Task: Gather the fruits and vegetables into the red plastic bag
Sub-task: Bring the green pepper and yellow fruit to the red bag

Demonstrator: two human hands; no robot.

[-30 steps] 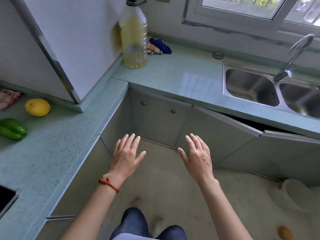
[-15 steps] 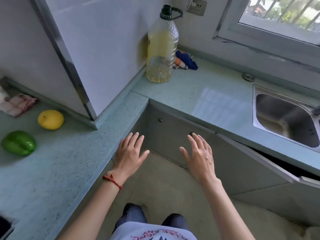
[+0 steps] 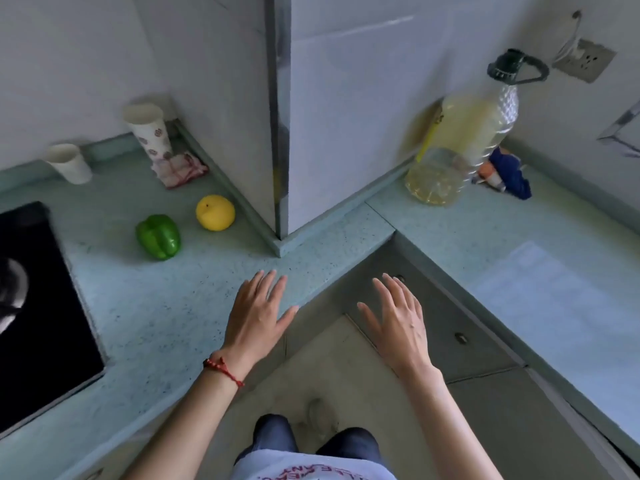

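Note:
A green bell pepper lies on the pale green countertop, with a round yellow fruit just to its right near the wall corner. My left hand, a red string on its wrist, hovers flat over the counter's edge, fingers spread and empty, below and right of both items. My right hand is held out over the cabinet corner, also spread and empty. No red plastic bag is in view.
A black cooktop is set into the counter at the left. Two paper cups and a folded cloth stand at the back. A large oil bottle and a blue rag sit on the right counter. A tiled pillar juts out between them.
The view has swung left: the sink and window left the frame, the pepper, yellow fruit, cups and cooktop came in. My left hand now hovers over the counter edge. Both hands stay empty.

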